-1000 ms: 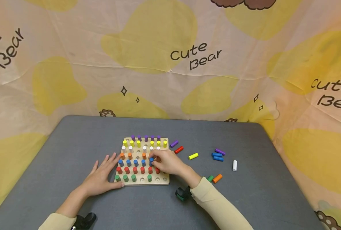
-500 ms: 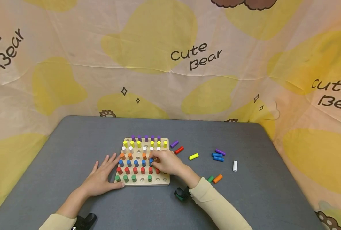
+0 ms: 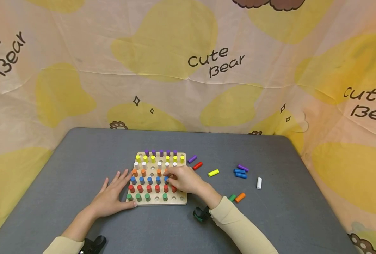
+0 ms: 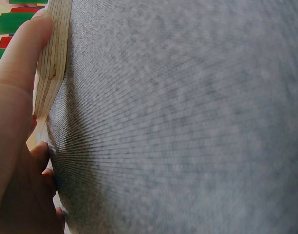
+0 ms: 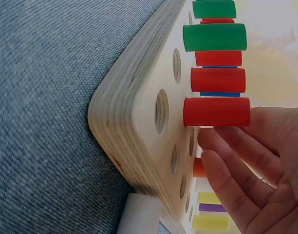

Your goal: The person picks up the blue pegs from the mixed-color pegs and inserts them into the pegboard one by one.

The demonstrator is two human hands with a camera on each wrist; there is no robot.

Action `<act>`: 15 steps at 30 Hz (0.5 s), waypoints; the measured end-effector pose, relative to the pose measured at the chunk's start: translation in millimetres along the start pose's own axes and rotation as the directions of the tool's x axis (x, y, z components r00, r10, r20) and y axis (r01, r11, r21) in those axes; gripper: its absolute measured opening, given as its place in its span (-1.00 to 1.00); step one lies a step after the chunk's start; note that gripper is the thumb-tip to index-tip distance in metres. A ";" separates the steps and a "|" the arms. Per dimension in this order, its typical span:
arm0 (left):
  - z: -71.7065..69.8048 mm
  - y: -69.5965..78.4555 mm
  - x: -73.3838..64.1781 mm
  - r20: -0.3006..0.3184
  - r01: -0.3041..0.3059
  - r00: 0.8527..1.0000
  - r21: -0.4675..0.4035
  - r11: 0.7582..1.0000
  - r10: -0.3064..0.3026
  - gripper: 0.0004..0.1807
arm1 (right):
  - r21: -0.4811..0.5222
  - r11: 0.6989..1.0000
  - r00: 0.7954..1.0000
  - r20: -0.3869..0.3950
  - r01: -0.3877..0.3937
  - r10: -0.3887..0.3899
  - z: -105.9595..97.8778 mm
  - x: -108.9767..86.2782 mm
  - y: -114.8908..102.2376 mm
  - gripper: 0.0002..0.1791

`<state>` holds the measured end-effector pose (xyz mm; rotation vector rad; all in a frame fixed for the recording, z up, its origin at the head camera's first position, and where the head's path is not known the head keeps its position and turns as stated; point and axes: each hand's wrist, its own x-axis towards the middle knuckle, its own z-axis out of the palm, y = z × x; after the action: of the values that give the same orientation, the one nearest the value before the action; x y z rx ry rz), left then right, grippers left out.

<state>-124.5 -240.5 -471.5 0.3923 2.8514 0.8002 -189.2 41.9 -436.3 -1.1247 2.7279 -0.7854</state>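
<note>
A wooden pegboard [image 3: 177, 200] holds rows of coloured pegs. My right hand [image 3: 188, 179] is over its right side, thumb and forefinger pinching a blue peg [image 3: 166, 180] that stands in the blue row. In the right wrist view a red peg [image 5: 217, 112] hides those fingertips, while the other fingers [image 5: 232, 187] hang loosely curled over bare holes. My left hand [image 3: 110, 197] lies with fingers spread on the table along the board's left edge. Its thumb [image 4: 22, 53] presses the near left corner, close by a green peg [image 4: 15, 23].
Loose pegs lie right of the board: a purple peg [image 3: 192, 158], a red peg [image 3: 197, 165], a yellow peg [image 3: 213, 172], two blue ones, a white peg [image 3: 259, 183] and an orange peg [image 3: 240, 197] beside a green one. A white cylinder [image 5: 139, 214] lies against the board's edge.
The blue peg in my right fingers has sunk slightly, its top now level with its row. My left hand has stayed still.
</note>
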 end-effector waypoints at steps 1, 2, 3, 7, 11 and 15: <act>0.0 0.1 -0.1 0.000 0.000 1.000 0.000 1.000 0.000 0.15 | 0.004 1.000 1.000 -0.009 0.005 -0.005 -0.6 -0.6 -0.1 -0.81; -0.1 0.2 -0.2 0.000 0.000 1.000 0.000 1.000 0.000 0.15 | 0.009 1.000 1.000 -0.019 0.012 -0.012 -1.1 -1.4 0.1 -0.82; -0.1 0.3 -0.3 0.000 0.000 1.000 0.001 1.000 0.000 0.15 | 0.012 1.000 0.999 -0.031 0.018 -0.018 -1.8 -2.3 0.4 -0.82; -0.1 0.7 -0.8 0.001 -0.002 1.000 0.001 1.000 0.002 0.15 | 0.019 0.999 0.997 -0.066 0.030 -0.029 -6.8 -6.8 2.6 -0.83; 0.0 0.9 -0.8 0.000 -0.002 1.000 0.000 1.000 0.002 0.15 | 0.042 0.998 0.995 -0.094 0.039 -0.035 -12.7 -11.9 6.8 -0.82; 0.0 0.9 -0.5 0.001 -0.001 1.000 0.001 1.000 0.001 0.16 | 0.063 0.996 0.990 -0.136 0.057 -0.048 -19.3 -16.7 12.7 -0.84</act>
<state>-123.8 -240.0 -470.9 0.3949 2.8511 0.7982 -190.3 69.0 -427.7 -1.1752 2.7652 -0.9869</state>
